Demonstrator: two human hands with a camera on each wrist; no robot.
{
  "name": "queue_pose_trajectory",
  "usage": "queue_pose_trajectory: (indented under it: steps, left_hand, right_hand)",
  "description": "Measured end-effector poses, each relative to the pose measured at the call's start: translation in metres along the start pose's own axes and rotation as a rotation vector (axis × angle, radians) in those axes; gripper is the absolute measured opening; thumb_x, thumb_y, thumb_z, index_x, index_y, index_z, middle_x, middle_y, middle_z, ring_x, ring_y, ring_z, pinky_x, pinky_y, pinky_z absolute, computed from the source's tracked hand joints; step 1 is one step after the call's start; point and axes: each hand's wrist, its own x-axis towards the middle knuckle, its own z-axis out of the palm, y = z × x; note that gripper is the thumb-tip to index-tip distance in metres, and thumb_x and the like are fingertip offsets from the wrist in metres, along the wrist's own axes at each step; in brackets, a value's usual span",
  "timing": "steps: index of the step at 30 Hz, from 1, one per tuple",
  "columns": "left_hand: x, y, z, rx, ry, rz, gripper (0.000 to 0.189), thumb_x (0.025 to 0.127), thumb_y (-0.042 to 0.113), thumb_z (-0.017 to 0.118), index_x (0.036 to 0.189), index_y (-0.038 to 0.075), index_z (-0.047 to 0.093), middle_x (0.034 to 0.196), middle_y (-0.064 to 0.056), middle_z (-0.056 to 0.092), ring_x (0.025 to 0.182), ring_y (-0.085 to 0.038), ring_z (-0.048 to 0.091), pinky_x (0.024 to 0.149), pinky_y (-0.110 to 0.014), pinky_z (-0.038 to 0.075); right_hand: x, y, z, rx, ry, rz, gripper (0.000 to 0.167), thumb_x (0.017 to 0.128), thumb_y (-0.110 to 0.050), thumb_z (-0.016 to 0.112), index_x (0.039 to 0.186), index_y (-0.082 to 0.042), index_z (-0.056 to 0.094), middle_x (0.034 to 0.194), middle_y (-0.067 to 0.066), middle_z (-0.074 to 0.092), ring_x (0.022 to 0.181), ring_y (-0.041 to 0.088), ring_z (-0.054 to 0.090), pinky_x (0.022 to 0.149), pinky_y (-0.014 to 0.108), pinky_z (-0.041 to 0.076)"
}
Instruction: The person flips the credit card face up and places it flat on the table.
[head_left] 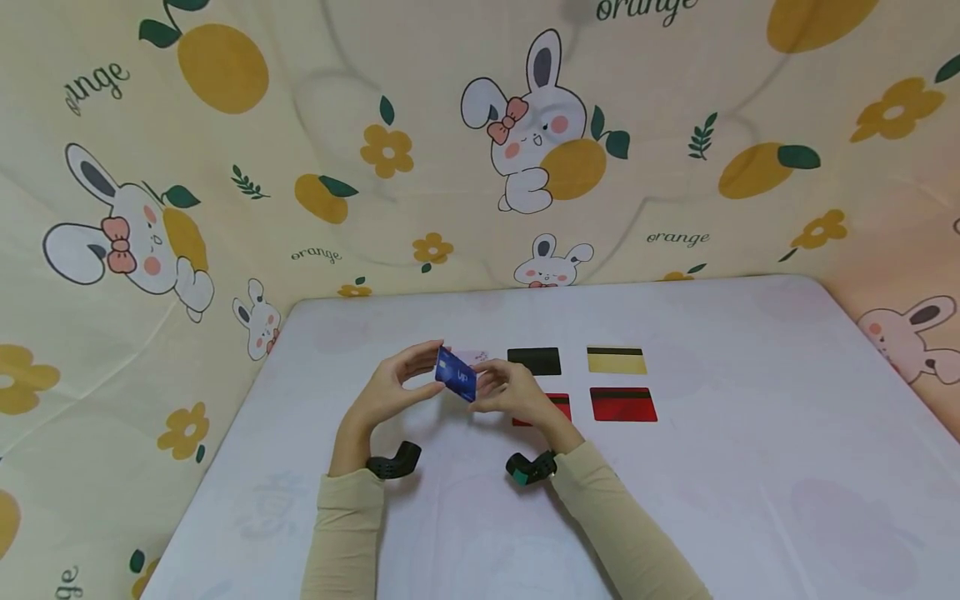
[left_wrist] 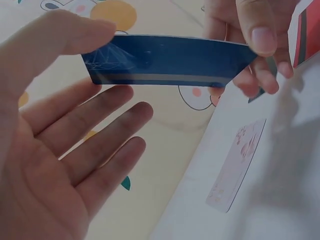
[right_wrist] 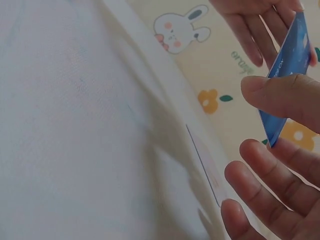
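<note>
Between both hands, above the white table, a blue plastic card (head_left: 455,374) with a chip and pale lettering is held tilted. My left hand (head_left: 384,390) pinches its left end with thumb on one edge and fingertip on the other. At the opposite end, my right hand (head_left: 517,392) grips it between thumb and index finger. The left wrist view shows the card's darker face (left_wrist: 165,62) with a grey stripe, the other fingers spread below. On the table under the hands lies a pale pink-patterned card (left_wrist: 237,167), partly covered by the hands in the head view.
Right of the hands lie a black card (head_left: 534,362), a gold card (head_left: 617,361) and a red card (head_left: 624,405) on the white table (head_left: 750,467). Another red card (head_left: 561,405) is partly hidden by the right hand. A rabbit-and-orange patterned cloth (head_left: 420,100) hangs behind.
</note>
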Motion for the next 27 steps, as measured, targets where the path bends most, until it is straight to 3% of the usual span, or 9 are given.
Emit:
queue_pose_trajectory:
  steps: [19, 27]
  left_hand:
    - [-0.0036, -0.0048, -0.0053, 0.081, -0.003, -0.109, 0.062, 0.085, 0.013, 0.072, 0.141, 0.012, 0.047, 0.128, -0.019, 0.062, 0.121, -0.034, 0.058, 0.105, -0.051, 0.044]
    - [-0.0042, -0.0057, -0.0061, 0.14, 0.005, -0.14, 0.063, 0.085, 0.016, 0.072, 0.141, 0.008, 0.047, 0.117, -0.018, 0.066, 0.106, -0.027, 0.062, 0.098, -0.047, 0.048]
  right_hand:
    - [-0.001, -0.0012, -0.0051, -0.079, 0.023, 0.03, 0.058, 0.071, -0.011, 0.083, 0.123, -0.002, 0.06, 0.102, 0.019, 0.068, 0.089, 0.019, 0.062, 0.078, 0.026, 0.053]
    - [-0.002, -0.0016, -0.0088, -0.102, 0.032, 0.019, 0.058, 0.072, -0.013, 0.083, 0.124, -0.002, 0.06, 0.102, 0.019, 0.067, 0.092, 0.022, 0.06, 0.078, 0.026, 0.052]
